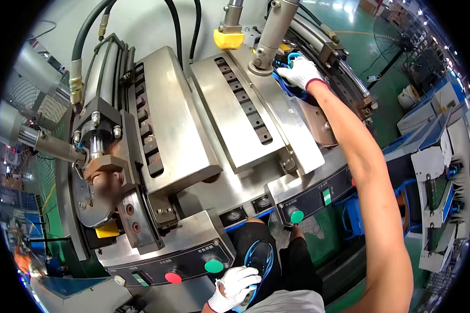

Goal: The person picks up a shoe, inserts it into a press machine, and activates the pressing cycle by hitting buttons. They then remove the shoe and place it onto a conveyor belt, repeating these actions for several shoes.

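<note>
The person stands over a big steel press machine (183,130) with two sloped metal stations side by side. The right hand (304,70), in a white glove, is stretched out to the far right corner of the machine, where its fingers are curled around a blue and black shoe upper (292,88) seated beside the upright steel cylinder (269,36); the grasp looks closed on the fabric, though the fingertips are partly hidden behind it. The left hand (235,287), also gloved in white, is down at the near edge, close to the person's body, clenched on a second blue and black shoe piece (260,258) held just in front of the control panel (167,268). That panel carries a red button (173,277) and a green button (214,266) (the right station has its own green button (297,216) on a similar panel). A yellow block (228,39) sits at the far edge near black hoses (89,31). A standing fan (394,34) is well apart on the green floor.
</note>
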`<state>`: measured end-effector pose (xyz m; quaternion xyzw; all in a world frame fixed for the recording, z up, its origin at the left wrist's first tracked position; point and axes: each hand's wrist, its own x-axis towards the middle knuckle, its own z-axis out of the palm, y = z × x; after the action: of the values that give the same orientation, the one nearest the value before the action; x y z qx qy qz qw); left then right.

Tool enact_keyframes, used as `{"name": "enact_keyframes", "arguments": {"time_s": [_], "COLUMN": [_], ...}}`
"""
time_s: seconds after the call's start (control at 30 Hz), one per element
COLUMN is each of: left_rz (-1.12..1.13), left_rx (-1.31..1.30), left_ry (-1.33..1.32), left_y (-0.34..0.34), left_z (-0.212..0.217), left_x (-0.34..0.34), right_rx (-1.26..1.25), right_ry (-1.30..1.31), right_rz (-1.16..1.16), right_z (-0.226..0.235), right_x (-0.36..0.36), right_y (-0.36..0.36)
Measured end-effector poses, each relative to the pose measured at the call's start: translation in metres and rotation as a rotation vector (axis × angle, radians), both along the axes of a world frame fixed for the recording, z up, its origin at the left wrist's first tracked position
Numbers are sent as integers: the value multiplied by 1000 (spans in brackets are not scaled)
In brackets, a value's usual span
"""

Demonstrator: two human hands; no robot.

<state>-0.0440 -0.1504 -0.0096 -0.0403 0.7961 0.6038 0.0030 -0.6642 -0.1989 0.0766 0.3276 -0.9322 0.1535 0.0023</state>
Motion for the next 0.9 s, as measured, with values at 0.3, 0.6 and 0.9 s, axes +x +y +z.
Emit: {"name": "enact_keyframes", "arguments": {"time_s": [0.3,0.6,0.9], "left_rz": [-144,-411,225], "left_rx": [-358,-606,-617], "left_ry": [138,269,444], "left_y": [-10,11,36], "left_z": [14,40,7], "left_x": [-12,-38,-46], "right_rx": [-313,-238,-506], "right_ry": [75,63,-597], "right_rz": [13,288,161], "right_z": [35,-86,-15], "right_x": [106,355,435], "right_y": [55,182,315]}}
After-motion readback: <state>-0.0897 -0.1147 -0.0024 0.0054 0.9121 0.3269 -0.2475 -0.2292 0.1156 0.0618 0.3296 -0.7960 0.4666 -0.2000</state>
